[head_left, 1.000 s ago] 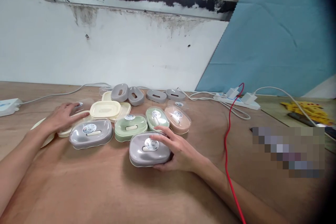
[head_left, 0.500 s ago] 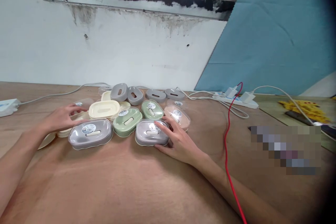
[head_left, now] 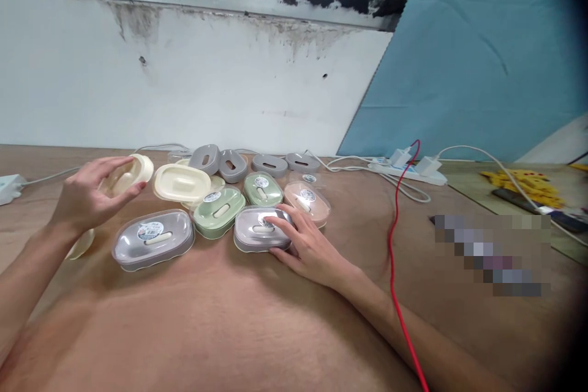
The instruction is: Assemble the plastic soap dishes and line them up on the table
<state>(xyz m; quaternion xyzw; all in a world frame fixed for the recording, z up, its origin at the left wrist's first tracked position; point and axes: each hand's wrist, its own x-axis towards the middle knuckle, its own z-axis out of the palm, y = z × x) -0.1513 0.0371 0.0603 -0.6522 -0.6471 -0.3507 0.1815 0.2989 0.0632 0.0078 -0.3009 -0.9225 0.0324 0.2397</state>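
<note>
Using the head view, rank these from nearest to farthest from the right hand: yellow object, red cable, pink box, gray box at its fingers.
1. Gray box: touching the right hand's fingers.
2. Pink box: just beyond the hand.
3. Red cable: to the right.
4. Yellow object: far right, toward the back.

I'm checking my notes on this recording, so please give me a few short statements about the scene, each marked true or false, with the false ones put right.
1. The left hand holds a cream piece raised and tilted. True.
2. The right hand touches a green box. False: its fingers are on a covered grey box.
3. The red cable passes across the right forearm. True.
4. The slotted grey shells lie in front of the covered boxes. False: they lie behind them, toward the white wall.
5. The pink box bears a label. True.
</note>
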